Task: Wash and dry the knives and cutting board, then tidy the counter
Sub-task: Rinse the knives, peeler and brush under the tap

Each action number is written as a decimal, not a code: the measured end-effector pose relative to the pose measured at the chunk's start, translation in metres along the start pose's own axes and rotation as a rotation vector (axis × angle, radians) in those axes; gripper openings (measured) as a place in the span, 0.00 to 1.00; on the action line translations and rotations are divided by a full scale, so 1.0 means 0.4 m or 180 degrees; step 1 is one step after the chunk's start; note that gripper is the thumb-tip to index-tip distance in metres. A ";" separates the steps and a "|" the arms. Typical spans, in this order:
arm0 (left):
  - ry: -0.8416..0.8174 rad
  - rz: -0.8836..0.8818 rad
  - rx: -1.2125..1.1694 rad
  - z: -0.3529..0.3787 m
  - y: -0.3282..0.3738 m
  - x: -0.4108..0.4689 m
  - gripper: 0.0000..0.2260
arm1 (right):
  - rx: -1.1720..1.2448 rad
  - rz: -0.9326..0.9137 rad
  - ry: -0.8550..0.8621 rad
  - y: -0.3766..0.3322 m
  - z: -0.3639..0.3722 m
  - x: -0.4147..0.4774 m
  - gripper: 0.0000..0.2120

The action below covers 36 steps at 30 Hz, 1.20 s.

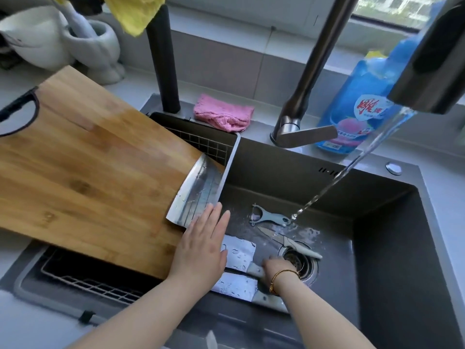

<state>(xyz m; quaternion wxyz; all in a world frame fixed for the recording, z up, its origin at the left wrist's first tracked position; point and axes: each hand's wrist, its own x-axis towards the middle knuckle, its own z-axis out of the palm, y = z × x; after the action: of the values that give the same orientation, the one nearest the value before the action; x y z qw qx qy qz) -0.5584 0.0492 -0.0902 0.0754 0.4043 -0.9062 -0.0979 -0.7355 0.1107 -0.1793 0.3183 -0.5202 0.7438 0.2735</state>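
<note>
Knives in the sink (pixel 377 235), tap running; cutting board (pixel 88 172) across the sink's left rim.
First cleaver (pixel 196 195) lies at the board's right corner. Left hand (pixel 201 250): fingers straight, tips on that blade. Right hand (pixel 275 267): fingers curled round the handle of the second cleaver (pixel 239 251) on the sink floor. Third cleaver (pixel 236 285), paring knife (pixel 289 244) and peeler (pixel 269 217) lie beside it.
</note>
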 end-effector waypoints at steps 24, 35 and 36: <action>-0.0028 0.0064 0.0087 -0.066 0.057 -0.027 0.15 | 0.2308 0.0531 0.1125 0.087 -0.038 -0.310 0.07; -0.2218 -0.1342 -0.3145 -0.064 0.265 0.000 0.18 | 0.4317 0.0460 0.2225 -0.025 -0.019 -0.427 0.06; -0.2189 -0.1342 -0.3242 -0.061 0.267 -0.002 0.15 | 0.4372 0.0452 0.2269 -0.028 -0.017 -0.433 0.05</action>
<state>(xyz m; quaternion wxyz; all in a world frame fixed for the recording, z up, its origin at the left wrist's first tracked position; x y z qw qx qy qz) -0.6293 0.1169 -0.0409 -0.0577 0.4327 -0.6200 -0.6520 -0.6818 0.2062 -0.0446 0.2926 -0.2140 0.8355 -0.4129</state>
